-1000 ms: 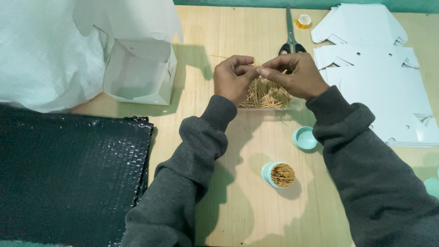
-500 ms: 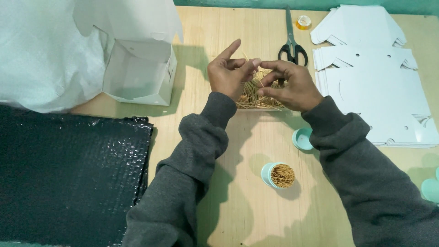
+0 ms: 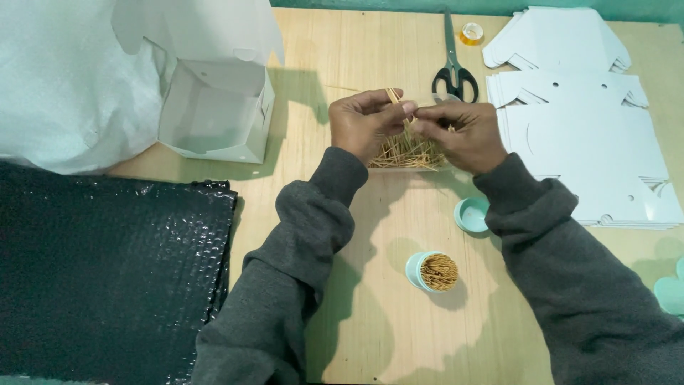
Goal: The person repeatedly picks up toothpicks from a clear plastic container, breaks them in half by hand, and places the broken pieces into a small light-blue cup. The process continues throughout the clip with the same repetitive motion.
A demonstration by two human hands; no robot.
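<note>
Above the toothpick pile (image 3: 407, 151) on the desk (image 3: 370, 299), the left hand (image 3: 363, 125) and right hand (image 3: 456, 132) both pinch a small toothpick bundle (image 3: 394, 98). Keeping the tips level would probably help it fit the full cup (image 3: 432, 271).

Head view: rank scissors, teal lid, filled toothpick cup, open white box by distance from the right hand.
From the right hand:
1. Scissors, just beyond it.
2. Teal lid, below, by the right sleeve.
3. Toothpick cup, lower, nearer the person.
4. Open white box, far left.
</note>
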